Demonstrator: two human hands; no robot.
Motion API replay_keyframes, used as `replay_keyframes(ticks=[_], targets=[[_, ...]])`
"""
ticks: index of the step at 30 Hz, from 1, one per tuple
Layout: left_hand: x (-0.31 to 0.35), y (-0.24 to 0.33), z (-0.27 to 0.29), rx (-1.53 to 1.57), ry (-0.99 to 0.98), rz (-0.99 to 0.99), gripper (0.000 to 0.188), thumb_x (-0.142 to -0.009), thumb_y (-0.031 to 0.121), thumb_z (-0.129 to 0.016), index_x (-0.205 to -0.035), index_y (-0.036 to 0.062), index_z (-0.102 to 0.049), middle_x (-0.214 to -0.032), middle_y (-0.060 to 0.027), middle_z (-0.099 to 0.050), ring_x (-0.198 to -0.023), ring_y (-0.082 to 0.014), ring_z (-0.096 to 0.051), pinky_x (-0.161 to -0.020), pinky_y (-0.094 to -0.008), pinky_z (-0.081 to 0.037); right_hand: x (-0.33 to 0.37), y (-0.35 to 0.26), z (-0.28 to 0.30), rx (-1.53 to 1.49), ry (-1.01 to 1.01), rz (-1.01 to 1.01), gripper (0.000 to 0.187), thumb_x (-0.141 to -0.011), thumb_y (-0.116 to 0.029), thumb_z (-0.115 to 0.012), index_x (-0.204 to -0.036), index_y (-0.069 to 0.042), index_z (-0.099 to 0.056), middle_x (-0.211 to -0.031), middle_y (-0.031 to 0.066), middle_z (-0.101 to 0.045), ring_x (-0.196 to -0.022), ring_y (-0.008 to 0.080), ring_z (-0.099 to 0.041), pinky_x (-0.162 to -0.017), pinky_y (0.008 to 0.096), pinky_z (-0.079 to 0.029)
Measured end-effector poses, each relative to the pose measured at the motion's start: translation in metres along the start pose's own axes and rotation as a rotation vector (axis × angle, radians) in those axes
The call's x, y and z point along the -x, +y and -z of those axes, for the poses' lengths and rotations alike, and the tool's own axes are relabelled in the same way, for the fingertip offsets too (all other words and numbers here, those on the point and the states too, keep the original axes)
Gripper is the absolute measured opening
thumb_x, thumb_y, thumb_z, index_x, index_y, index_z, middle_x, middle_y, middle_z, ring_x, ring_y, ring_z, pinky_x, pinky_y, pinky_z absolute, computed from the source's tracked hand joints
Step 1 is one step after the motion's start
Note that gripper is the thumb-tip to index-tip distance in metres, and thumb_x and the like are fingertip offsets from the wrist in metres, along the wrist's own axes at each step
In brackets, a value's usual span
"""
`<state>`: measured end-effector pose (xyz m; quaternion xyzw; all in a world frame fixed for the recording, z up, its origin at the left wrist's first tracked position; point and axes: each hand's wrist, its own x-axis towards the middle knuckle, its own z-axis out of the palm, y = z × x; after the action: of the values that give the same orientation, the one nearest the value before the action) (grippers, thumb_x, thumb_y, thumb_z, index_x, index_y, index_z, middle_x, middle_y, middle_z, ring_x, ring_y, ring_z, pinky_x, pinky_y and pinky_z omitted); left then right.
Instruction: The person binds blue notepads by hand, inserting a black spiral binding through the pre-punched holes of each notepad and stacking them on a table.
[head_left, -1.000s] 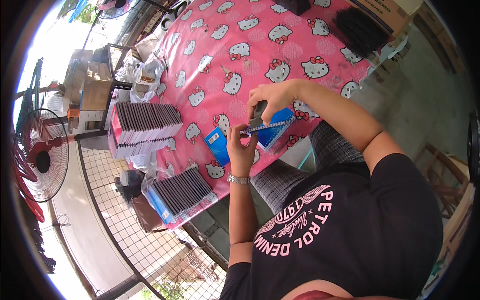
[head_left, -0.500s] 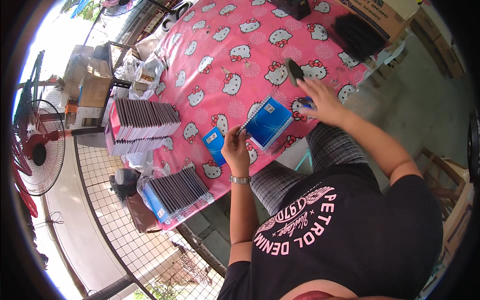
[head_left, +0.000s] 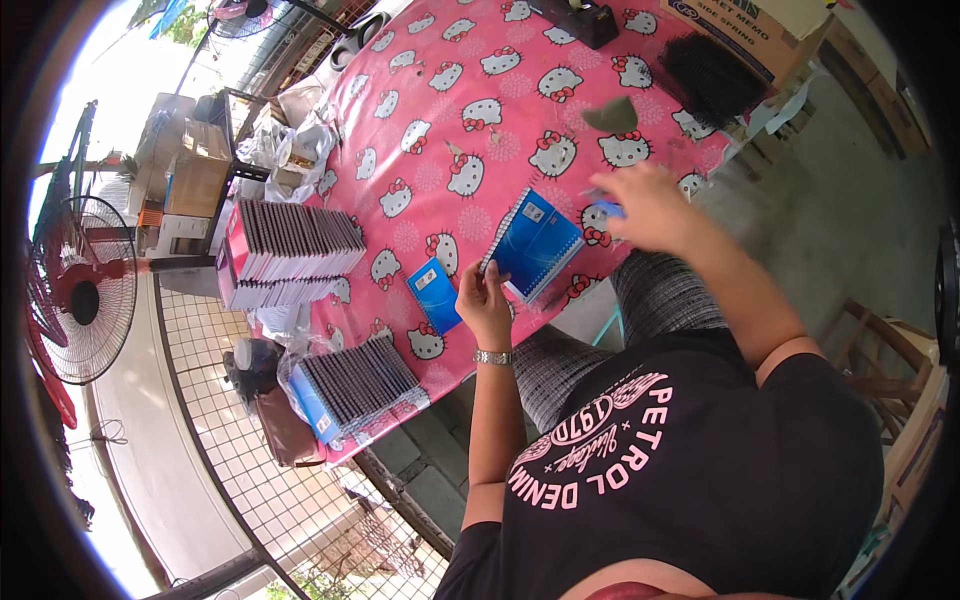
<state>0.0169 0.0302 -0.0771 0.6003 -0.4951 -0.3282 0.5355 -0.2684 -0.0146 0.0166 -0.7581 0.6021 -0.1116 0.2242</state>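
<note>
A blue spiral notebook [head_left: 537, 240] is in front of me, tilted over the pink tablecloth. My left hand [head_left: 487, 303] pinches its near left corner by the pale wire edge. Under and beside it, another blue notebook [head_left: 434, 296] lies flat, left of that hand. My right hand [head_left: 648, 208] is right of the notebook, fingers curled round a small blue-handled tool [head_left: 608, 208]; motion blurs the fingers and the tool's kind is unclear. Just beyond the right hand, a grey-green rounded flat piece [head_left: 612, 117] appears over the tablecloth, apart from the fingers.
Stacked spiral notebooks [head_left: 295, 240] stand at the left, with a further row of notebooks [head_left: 355, 380] at the near left edge. Black wire spirals [head_left: 708, 80] lie far right beside a cardboard box [head_left: 750, 35]. A black tape dispenser [head_left: 585, 20] sits at the far edge.
The grey-green piece has shifted away from my right hand and turned. That hand's fingers have drawn in from spread to curled. My left hand moved slightly right, still on the notebook.
</note>
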Motion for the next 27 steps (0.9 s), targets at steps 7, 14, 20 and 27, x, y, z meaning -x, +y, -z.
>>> replay_keyframes(ticks=[7,14,20,27], targets=[[0.006,-0.009,0.001,-0.052,0.025,-0.069,0.014,-0.093,0.000,-0.065,-0.105,-0.0049,-0.065,-0.088,-0.0070,-0.069,-0.076,-0.0090,-0.065,-0.068,-0.0241,-0.055,0.011,-0.064,-0.063,-0.352,0.208,0.542,0.059,-0.074,-0.025,-0.076,-0.128,-0.007,-0.060,-0.121,0.0117,-0.063,-0.116,0.0314,-0.056,-0.103,0.0470,-0.041],[0.010,-0.009,0.003,-0.101,0.111,-0.078,0.027,-0.083,-0.011,-0.063,-0.107,-0.0005,-0.071,-0.098,-0.0092,-0.072,-0.082,-0.0121,-0.067,-0.071,-0.0262,-0.055,0.011,-0.070,-0.073,-0.665,-0.189,0.345,0.050,-0.085,-0.023,-0.071,-0.130,-0.004,-0.059,-0.112,0.0079,-0.065,-0.104,0.0212,-0.059,-0.093,0.0364,-0.046],[-0.004,0.042,0.026,-0.570,0.182,-0.523,0.028,-0.078,-0.009,-0.066,-0.103,0.0029,-0.070,-0.104,-0.0137,-0.070,-0.097,-0.0321,-0.066,-0.088,-0.0411,-0.051,0.014,-0.049,-0.071,-1.295,-0.436,0.216,0.044,-0.091,-0.024,-0.065,-0.130,-0.004,-0.057,-0.103,0.0073,-0.066,-0.096,0.0173,-0.061,-0.090,0.0335,-0.048],[-0.076,0.061,0.091,-0.991,-0.061,-0.057,0.023,-0.083,0.006,-0.056,-0.103,0.0039,-0.067,-0.097,-0.0136,-0.068,-0.101,-0.0337,-0.058,-0.091,-0.0473,-0.043,-0.013,0.088,-0.081,-0.176,0.270,0.039,0.050,-0.078,-0.028,-0.074,-0.122,-0.009,-0.061,-0.114,0.0145,-0.061,-0.109,0.0349,-0.058,-0.097,0.0462,-0.046]])
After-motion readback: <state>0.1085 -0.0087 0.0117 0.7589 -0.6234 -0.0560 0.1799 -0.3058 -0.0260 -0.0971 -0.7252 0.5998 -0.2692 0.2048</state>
